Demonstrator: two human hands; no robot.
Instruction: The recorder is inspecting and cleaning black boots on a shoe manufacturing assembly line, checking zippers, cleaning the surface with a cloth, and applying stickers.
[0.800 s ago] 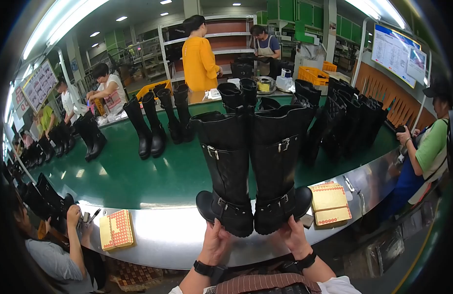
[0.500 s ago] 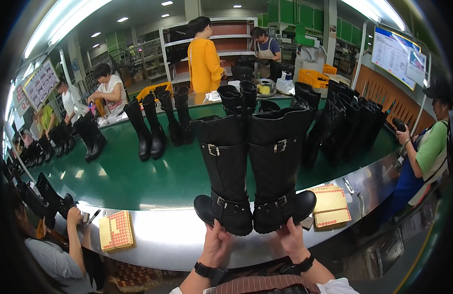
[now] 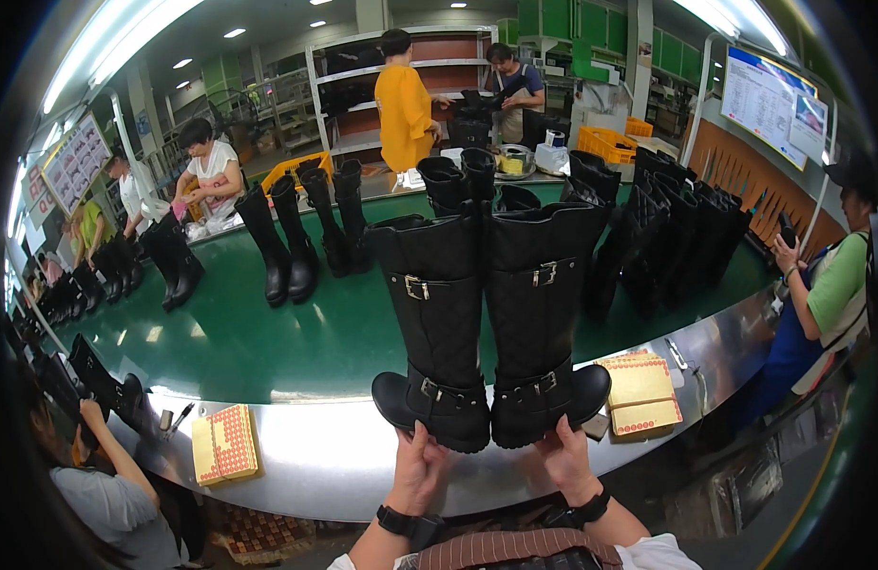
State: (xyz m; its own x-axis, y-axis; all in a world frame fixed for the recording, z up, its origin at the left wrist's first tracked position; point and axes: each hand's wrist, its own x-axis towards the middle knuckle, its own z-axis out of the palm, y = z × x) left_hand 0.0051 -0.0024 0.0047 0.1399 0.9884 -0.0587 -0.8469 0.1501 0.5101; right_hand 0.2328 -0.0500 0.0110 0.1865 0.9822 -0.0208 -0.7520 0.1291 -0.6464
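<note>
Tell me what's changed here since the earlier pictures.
The person in yellow has moved right; the lower-left co-worker's hand has moved left. The left hand and right hand still hold the left boot and right boot upright; the left yellow stack stays put.

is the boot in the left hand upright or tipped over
Upright: the left boot is sole down at the left hand, its shaft rising above the foot.

Bright light is cast by tubes [image 3: 143, 44] at upper left and upper right. The bench [image 3: 311, 437] is streaked with white glare at lower centre; the held boots [image 3: 437, 328] are clearly rendered; outer edges are bent and darkened.
</note>
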